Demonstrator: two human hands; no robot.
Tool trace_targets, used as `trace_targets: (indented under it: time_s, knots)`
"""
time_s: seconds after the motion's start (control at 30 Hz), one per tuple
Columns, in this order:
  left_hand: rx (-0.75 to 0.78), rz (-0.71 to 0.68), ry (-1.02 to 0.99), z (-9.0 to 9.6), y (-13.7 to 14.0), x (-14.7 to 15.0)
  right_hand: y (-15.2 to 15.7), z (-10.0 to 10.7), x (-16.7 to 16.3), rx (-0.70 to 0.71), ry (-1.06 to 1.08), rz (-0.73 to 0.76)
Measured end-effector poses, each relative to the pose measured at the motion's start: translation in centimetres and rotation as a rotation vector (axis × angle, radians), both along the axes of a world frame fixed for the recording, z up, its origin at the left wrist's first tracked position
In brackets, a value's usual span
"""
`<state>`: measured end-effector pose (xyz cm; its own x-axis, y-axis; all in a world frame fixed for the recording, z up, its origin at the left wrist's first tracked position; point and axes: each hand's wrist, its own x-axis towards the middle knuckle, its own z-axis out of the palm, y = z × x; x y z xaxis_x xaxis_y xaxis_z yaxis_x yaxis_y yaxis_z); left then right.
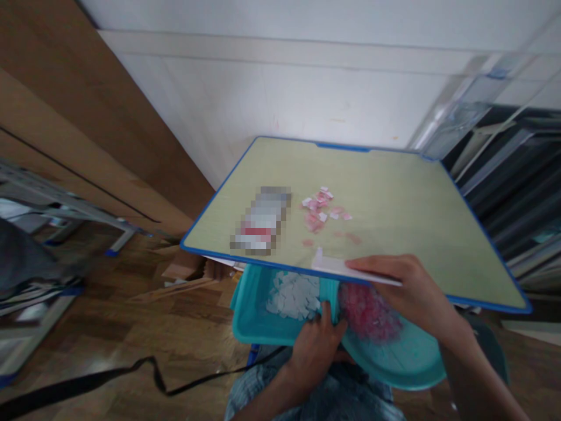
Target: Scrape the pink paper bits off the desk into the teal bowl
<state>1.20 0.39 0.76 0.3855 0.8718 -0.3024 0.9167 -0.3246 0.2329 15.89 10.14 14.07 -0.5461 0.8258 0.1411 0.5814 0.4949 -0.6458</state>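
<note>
My right hand (405, 280) is closed on a flat white strip (337, 264), which lies along the front edge of a small folding table (394, 193). Fingers of my left hand (318, 339) are bent over the rims where a teal rectangular tub (249, 327) meets a round teal basin (412, 362), below the table edge. Small white pieces (293, 297) lie in the tub. Pink-red translucent pieces (370, 313) are heaped in the basin. On the tabletop is a little scatter of pink and white pieces (319, 204).
A pixelated, phone-shaped object (263, 219) lies on the table's left part. A white wall panel (307, 99) stands behind, with brown cardboard (109, 134) at left. A black strap (109, 365) crosses the lower left. Dark stacked sheets (512, 158) stand at right.
</note>
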Motion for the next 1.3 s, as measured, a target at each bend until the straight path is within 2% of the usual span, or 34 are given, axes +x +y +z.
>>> trace_targets:
  time_s: [0.07,0.17,0.3,0.53,0.7,0.83,0.9,1.0,1.1,1.3]
  knots:
    - [0.006,0.007,0.002,-0.2,0.0,0.0,0.1,0.0,0.0,-0.033,-0.006,0.043]
    - [0.016,0.010,0.003,-0.4,-0.1,0.1,0.0,0.0,-0.1,-0.031,0.018,0.019]
    - [0.019,0.009,0.009,-0.5,-0.1,0.1,-0.5,0.2,-0.3,-0.109,0.082,0.111]
    - [-0.020,0.001,-0.004,0.0,0.0,0.0,0.2,-0.1,-0.4,-0.065,0.099,-0.093]
    - [-0.027,0.005,0.002,0.2,0.0,0.1,0.3,-0.7,-0.4,-0.100,0.086,-0.031]
    - [-0.038,0.010,-0.002,0.2,0.1,0.1,-0.2,-0.1,-0.3,-0.150,0.090,0.017]
    - [-0.033,0.011,-0.013,0.1,0.0,0.1,0.0,0.2,-0.3,-0.125,0.114,-0.005]
    - [-0.012,0.009,-0.021,0.0,0.0,0.0,1.3,0.1,-0.5,-0.036,0.184,-0.043]
    - [-0.014,0.009,-0.019,-0.1,0.0,0.0,3.5,-0.7,-1.2,-0.007,0.232,0.012]
    - [-0.035,0.006,-0.002,-0.3,0.1,0.0,7.0,-2.7,-2.0,-0.149,0.190,0.163]
